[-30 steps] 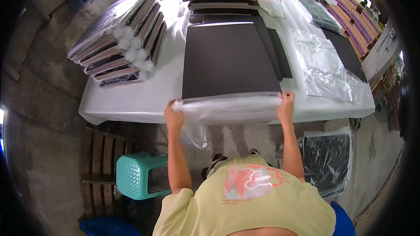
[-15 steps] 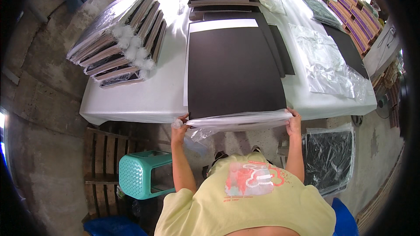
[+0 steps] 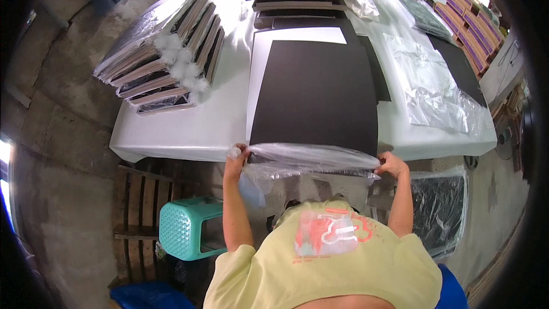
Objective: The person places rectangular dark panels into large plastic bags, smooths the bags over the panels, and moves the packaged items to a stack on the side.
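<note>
Black board (image 3: 314, 94) lies at frame centre on the white table (image 3: 189, 129); left hand (image 3: 235, 157) and right hand (image 3: 390, 164) each grasp the clear plastic bag (image 3: 309, 159) mouth, stretched wide over its near edge.

Crumpled clear plastic bag (image 3: 309, 159) bunched over the flat black board's (image 3: 317, 94) near edge.

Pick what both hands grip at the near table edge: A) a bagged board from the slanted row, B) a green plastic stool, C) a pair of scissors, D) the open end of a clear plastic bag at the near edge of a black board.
D: the left hand and right hand each pinch an end of the clear plastic bag bunched along the near edge of the black board.
</note>
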A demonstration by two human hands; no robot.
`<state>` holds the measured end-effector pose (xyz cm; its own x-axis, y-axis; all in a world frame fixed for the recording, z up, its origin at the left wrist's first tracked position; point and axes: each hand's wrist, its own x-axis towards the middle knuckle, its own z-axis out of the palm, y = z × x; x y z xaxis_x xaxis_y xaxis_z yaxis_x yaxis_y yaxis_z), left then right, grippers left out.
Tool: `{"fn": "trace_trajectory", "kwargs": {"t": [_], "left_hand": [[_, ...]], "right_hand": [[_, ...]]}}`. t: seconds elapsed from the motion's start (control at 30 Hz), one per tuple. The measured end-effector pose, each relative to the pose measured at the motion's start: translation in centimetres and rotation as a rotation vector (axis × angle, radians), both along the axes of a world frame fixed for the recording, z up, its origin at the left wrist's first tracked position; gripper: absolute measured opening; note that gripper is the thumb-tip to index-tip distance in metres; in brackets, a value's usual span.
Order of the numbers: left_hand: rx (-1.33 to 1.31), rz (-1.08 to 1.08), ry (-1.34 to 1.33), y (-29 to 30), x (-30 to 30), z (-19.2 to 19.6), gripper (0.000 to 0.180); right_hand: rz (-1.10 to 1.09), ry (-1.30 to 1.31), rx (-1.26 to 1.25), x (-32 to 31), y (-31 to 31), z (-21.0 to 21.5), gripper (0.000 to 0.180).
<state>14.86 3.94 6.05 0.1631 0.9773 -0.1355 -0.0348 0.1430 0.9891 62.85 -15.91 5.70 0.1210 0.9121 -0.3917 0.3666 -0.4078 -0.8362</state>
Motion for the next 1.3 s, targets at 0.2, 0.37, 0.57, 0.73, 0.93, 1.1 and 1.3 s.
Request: {"fn": "trace_trajectory", "kwargs": {"t": [0.2,0.37,0.57,0.73,0.93,1.1,1.3], "left_hand": [[0.025,-0.019,0.053,0.5,-0.8,0.4,0.014],[0.079,-0.010,0.128,2.5,1.5,2.2,0.012],[0.169,-0.154,-0.304,-1.1,1.0,11.3,0.018],[0.209,-0.076,-0.539,0.4,2.0,19.8,0.032],[0.163,-0.115,-0.514,3.9,-0.5,12.6,0.024],[-0.134,-0.119,-0.474,-0.4,-0.8,5.5,0.020],[-0.199,0.024,-0.418,-2.3,1.0,2.2,0.029]], "right_hand": [[-0.313,0.501,0.268,-1.7,2.0,2.3,0.032],[-0.607,0.696,0.471,-4.4,5.5,3.8,0.018],[-0.552,0.496,0.632,0.0,2.4,9.1,0.029],[-0.669,1.164,0.906,-4.0,5.0,19.9,0.055],[-0.599,0.757,0.927,-2.9,5.7,17.9,0.072],[-0.389,0.641,0.590,-4.4,2.0,11.6,0.038],[-0.417,0.678,0.408,-5.4,1.3,6.4,0.020]]}}
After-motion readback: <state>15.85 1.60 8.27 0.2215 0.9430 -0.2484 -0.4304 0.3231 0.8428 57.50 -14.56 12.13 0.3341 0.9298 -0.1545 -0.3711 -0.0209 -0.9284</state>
